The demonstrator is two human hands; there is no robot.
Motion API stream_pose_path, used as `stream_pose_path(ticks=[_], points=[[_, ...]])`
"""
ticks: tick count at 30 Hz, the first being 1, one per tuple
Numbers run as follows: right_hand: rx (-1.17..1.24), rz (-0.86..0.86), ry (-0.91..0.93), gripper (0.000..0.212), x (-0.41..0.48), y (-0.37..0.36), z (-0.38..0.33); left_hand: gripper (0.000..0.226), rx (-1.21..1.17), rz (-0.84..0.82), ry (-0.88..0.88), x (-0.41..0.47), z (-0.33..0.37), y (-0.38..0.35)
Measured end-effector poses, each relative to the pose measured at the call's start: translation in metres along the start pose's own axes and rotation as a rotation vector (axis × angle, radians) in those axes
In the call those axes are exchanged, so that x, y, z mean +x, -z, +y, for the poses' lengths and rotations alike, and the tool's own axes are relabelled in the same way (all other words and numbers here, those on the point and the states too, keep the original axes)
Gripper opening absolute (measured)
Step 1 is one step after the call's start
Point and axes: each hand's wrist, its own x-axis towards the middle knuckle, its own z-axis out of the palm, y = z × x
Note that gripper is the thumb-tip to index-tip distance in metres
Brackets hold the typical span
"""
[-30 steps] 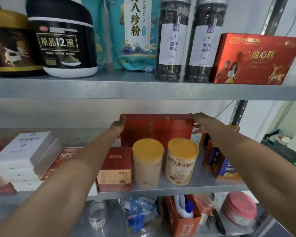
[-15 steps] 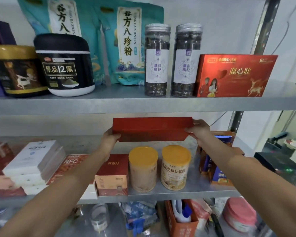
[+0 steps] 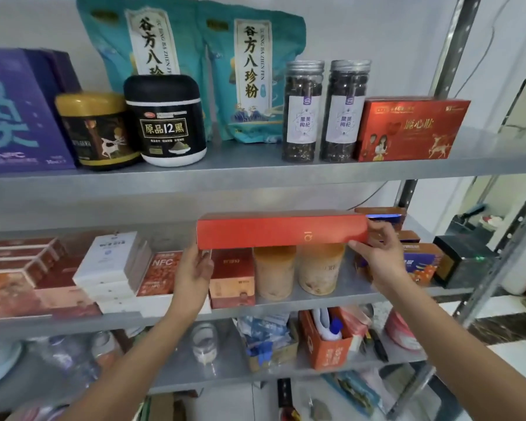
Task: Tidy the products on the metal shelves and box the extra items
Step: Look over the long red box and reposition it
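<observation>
Starting on the left: the left hand (image 3: 195, 275) comes up from underneath and grips the bottom left corner of the long red box (image 3: 281, 230), fingers curled onto that end. The box hangs level in the air in front of the middle shelf (image 3: 331, 300), right above the two yellow-lidded cans (image 3: 274, 271), not resting on anything as far as I can tell. Over on the right, the right hand (image 3: 377, 256) pinches the other end, thumb along the lower front edge and fingers wrapped round the end.

My guess is it's stiff cardboard and pretty light (gift-pack type, contents unknown). The finish looks glossy, so probably a bit slick. It's long, so holding both ends like this makes sense, since one hand in the middle would let it swing. I'd go easy on the corners, they look like they'd dent.
</observation>
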Motion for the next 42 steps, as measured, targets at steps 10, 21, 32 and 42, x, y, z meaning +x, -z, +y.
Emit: stream_pose_path(ticks=[10, 21, 32, 42], points=[[-0.03, -0.131, 0.235, 0.037, -0.084, 0.043, -0.064, 0.078, 0.224, 0.198, -0.182, -0.065, 0.059, 0.029], [0.011, -0.173, 0.163, 0.014, -0.111, 0.061, -0.073, 0.05, -0.204, 0.102, 0.087, -0.098, 0.082, 0.013], [-0.103, -0.302, -0.157, 0.057, -0.122, 0.075, -0.027, 0.049, -0.311, -0.048, 0.58, -0.091, 0.071, 0.024], [-0.064, -0.243, -0.33, 0.042, -0.111, 0.083, -0.033, 0.042, -0.153, -0.117, 0.609, -0.11, 0.059, 0.016]])
